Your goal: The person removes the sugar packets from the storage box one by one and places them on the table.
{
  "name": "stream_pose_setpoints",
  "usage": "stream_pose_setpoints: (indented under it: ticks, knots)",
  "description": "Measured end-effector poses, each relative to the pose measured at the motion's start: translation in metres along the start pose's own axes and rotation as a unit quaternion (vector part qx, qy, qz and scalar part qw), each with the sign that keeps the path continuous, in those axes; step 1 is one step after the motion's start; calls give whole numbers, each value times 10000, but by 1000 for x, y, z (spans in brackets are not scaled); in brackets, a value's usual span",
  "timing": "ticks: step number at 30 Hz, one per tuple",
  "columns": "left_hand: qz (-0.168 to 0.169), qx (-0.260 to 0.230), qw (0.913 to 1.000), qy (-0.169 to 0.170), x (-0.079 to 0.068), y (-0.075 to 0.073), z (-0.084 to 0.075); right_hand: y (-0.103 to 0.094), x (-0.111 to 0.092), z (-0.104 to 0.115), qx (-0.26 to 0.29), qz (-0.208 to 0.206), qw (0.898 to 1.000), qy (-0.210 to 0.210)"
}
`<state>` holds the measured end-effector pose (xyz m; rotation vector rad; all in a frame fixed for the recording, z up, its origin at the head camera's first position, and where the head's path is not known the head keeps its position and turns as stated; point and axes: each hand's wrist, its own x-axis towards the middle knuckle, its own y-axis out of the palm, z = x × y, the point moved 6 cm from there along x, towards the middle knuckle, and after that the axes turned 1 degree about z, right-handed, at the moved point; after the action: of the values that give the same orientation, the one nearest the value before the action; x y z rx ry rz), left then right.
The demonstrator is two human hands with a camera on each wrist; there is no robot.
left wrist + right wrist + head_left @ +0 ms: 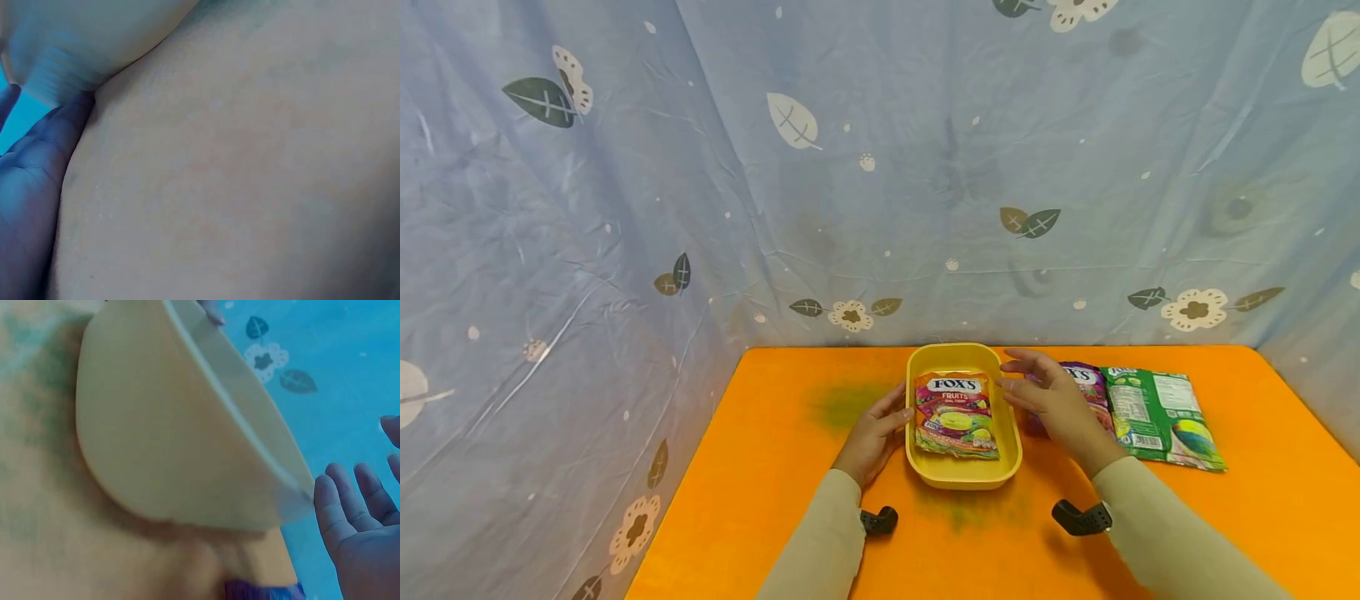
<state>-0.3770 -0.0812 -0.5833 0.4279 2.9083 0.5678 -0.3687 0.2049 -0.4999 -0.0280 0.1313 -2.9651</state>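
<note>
A yellow plastic basin (964, 475) stands on the orange table, with a red and orange Fox's Fruits candy packet (956, 417) lying face up inside. My left hand (876, 429) rests against the basin's left side, its thumb at the rim; its fingers (62, 134) lie fairly straight along the outer wall in the left wrist view. My right hand (1056, 404) is at the right rim, fingers relaxed and slightly spread, holding nothing. In the right wrist view its fingertips (325, 484) are right by the rim; I cannot tell whether they touch.
Right of the basin lie a purple Fox's packet (1086, 382), partly hidden behind my right hand, and a green packet (1165, 417) turned back side up. The orange table (760, 500) ends at a blue patterned curtain (910, 208) behind and to the left.
</note>
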Motion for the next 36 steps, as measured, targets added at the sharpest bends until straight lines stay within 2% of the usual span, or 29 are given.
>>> stream_pose_setpoints:
  ticks: [6,10,21,30,36]
  knots:
    - [2,4,10000,-32,0,-1,1,18,4,5,314,130,9994,-83]
    - [21,58,10000,4,1,0,0,30,3,6,289,204,9994,-9]
    - [-47,36,10000,-14,0,0,1,63,9,-3,-433,-13,9969,655]
    - [-26,64,10000,2,2,0,1,73,12,-10,-1022,-214,9924,656]
    - [-56,-49,10000,-12,2,-1,2,74,11,-11,-1224,-294,9887,809]
